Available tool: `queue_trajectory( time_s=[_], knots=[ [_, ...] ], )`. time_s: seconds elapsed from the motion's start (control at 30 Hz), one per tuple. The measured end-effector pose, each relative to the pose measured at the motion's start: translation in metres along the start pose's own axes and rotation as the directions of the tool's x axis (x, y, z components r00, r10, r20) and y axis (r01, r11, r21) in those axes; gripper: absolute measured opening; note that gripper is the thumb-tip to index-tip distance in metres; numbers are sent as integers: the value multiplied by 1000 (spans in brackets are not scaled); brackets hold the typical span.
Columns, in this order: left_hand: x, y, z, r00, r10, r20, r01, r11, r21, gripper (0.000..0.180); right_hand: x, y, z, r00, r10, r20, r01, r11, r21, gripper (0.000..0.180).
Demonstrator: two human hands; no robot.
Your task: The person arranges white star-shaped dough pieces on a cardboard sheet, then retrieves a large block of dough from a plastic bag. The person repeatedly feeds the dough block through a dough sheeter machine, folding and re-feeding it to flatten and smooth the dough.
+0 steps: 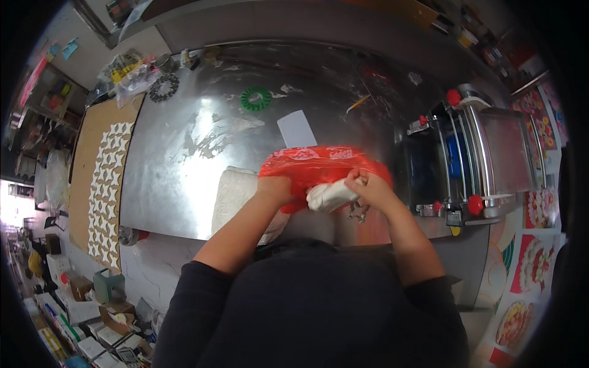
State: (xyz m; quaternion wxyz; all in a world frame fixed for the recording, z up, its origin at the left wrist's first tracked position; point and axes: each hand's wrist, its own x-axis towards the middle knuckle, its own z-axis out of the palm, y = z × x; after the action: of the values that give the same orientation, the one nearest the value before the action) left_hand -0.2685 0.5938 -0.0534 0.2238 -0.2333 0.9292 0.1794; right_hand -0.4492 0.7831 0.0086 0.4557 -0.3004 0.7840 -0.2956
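Note:
A red plastic bag (307,161) with pale printing is spread out in front of me at the near edge of the metal table. My left hand (277,187) grips its left side, with the fingertips hidden in the folds. A smooth white lump of dough (331,195) lies at the bag's mouth. Around its right end, the fingers of my right hand (370,186) are closed. Just below that hand is a small metal cutter (358,212), partly hidden. To the left of the bag, a folded whitish cloth or sheet (234,197) rests on the table edge.
A brown board (84,178) with rows of white star-shaped dough pieces lies at the left. A rolling machine (457,156) with red knobs stands at the right. Farther back are a green ring (255,98), a white card (297,129) and a dark ring (164,89).

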Motion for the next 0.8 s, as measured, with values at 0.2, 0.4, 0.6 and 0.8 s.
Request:
queue_trajectory(
  time_s=[0.2, 0.4, 0.6, 0.8],
  knots=[
    [-5, 39, -6, 935, 58, -350, -264, 772, -578, 33, -25, -29, 41, 944, -317, -90, 163, 687, -708, 35],
    [4, 75, 6, 950, 75, -304, -291, 573, -767, 42, 14, -5, 66, 934, -354, -45, 214, 656, -724, 38],
    [6, 68, 29, 927, 66, -370, -326, 630, -705, 44, 67, 38, 120, 979, -204, -12, 47, 283, -958, 50],
    [29, 53, 52, 885, 184, -429, -437, 647, -625, 48, 99, 64, 120, 899, -429, -84, 274, 703, -656, 50]
  ],
)
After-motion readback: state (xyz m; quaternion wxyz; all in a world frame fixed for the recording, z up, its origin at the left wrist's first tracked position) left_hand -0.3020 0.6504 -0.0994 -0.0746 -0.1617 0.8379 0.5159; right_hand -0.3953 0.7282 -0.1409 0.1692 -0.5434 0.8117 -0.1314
